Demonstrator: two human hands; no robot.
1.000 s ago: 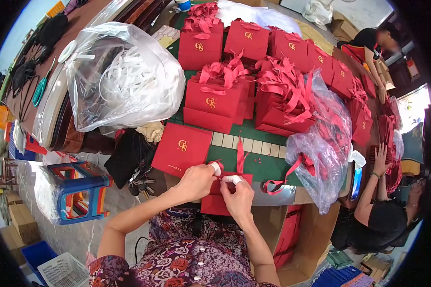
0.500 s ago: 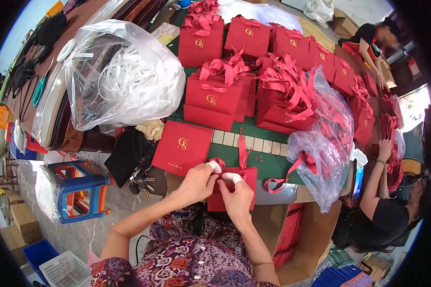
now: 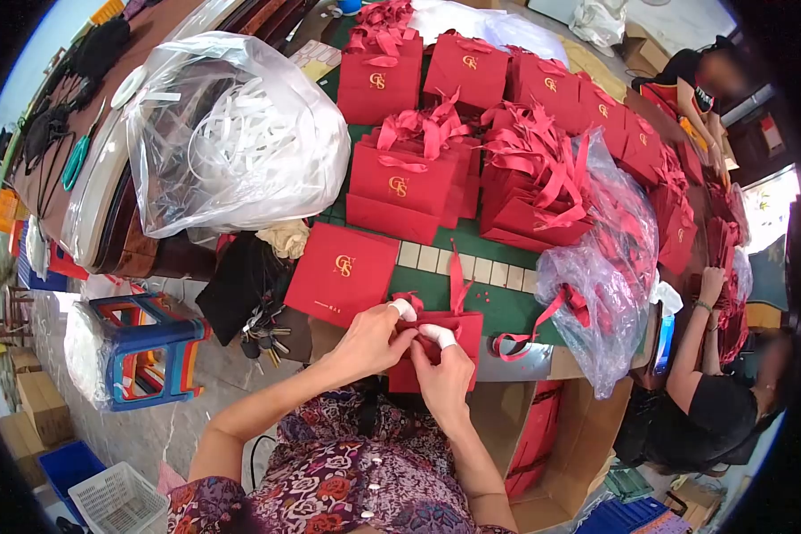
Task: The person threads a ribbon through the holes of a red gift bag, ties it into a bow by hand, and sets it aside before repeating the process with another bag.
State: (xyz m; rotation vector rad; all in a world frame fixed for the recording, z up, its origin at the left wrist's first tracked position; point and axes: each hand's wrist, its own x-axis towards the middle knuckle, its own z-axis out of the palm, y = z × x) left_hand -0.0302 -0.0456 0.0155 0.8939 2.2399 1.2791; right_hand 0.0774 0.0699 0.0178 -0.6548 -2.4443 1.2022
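A small red paper bag (image 3: 463, 336) stands at the near edge of the green mat (image 3: 436, 287), with a red ribbon (image 3: 458, 280) sticking up from it. My left hand (image 3: 371, 341) and my right hand (image 3: 440, 363) meet at its top edge, fingertips pinched together on the ribbon or rim; which one is hidden. White wraps cover a finger on each hand. Left of them lies a flat red bag (image 3: 343, 274) with a gold logo. Finished-looking red bags (image 3: 400, 187) with ribbon handles stand beyond, beside a pile of ribboned bags (image 3: 534, 191).
A clear plastic bag of white strips (image 3: 240, 142) sits at the left. Another plastic bag with red ribbons (image 3: 596, 267) lies at the right. Below the table edge is an open cardboard box (image 3: 574, 445). Two people (image 3: 716, 414) work along the right side.
The fingers of both hands have shifted slightly at the bag's top edge. The whole view has moved a little. At the right, the farther person's arms have changed position.
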